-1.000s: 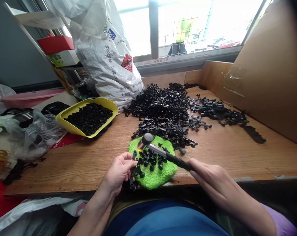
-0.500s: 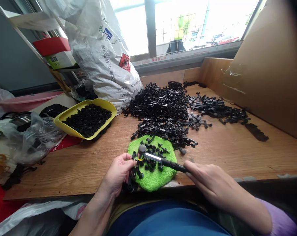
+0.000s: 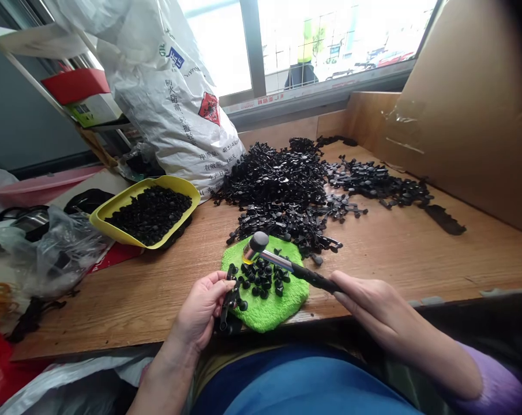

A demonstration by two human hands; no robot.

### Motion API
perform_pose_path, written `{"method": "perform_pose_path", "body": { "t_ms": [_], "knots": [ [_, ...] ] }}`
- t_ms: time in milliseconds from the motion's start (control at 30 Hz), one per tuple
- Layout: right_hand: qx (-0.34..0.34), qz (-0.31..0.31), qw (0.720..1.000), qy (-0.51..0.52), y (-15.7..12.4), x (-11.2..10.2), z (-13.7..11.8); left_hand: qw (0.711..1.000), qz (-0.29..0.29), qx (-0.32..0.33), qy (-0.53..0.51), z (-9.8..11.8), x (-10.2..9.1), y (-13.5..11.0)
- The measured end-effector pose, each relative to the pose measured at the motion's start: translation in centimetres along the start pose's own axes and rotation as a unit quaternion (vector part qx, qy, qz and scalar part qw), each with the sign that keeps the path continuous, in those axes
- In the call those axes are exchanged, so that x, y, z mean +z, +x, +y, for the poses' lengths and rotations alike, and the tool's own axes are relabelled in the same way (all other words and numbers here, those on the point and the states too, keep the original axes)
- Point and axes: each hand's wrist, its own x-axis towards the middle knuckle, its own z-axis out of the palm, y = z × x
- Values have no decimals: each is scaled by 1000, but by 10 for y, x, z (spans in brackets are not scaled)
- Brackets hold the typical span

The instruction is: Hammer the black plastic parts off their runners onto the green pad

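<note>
My right hand (image 3: 368, 302) is closed round the black grip of a small mallet (image 3: 278, 259). The mallet's dark head is raised over a green fuzzy cloth (image 3: 265, 320) at the table's front edge. At the cloth's left side, my left hand (image 3: 204, 305) pinches a long black plastic part (image 3: 229, 300) between thumb and fingers. Several small black knob-like pieces (image 3: 263, 276) lie on the cloth, just right of that hand. A large heap of black plastic parts (image 3: 278, 178) spreads over the table behind the cloth.
A yellow tray (image 3: 97, 216) full of small black pieces stands at the left. Behind it leans a big white sack (image 3: 174, 115). A cardboard sheet (image 3: 468, 115) walls the right side. Plastic bags (image 3: 70, 236) clutter the far left. A window (image 3: 286, 46) is at the back.
The mallet's head has lifted away from the part in my left hand, up and to the right. My left hand still pinches the part. The whole view has shifted slightly.
</note>
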Motion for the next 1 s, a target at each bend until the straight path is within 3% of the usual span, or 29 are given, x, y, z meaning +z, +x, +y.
{"method": "perform_pose_path", "body": {
  "t_ms": [333, 600, 800, 1000],
  "knots": [
    [19, -34, 998, -46, 1, 1, -8, 1000, 17, -3, 18, 2, 5, -2],
    [-20, -9, 999, -49, 2, 2, -12, 1000, 19, -4, 0, 3, 9, -3],
    [-7, -70, 990, -123, 5, -4, -14, 999, 28, 9, 25, 1, 9, -1],
    [-15, -67, 988, -139, 9, -7, -14, 998, 31, 22, 56, -1, 6, 3]
  ]
}}
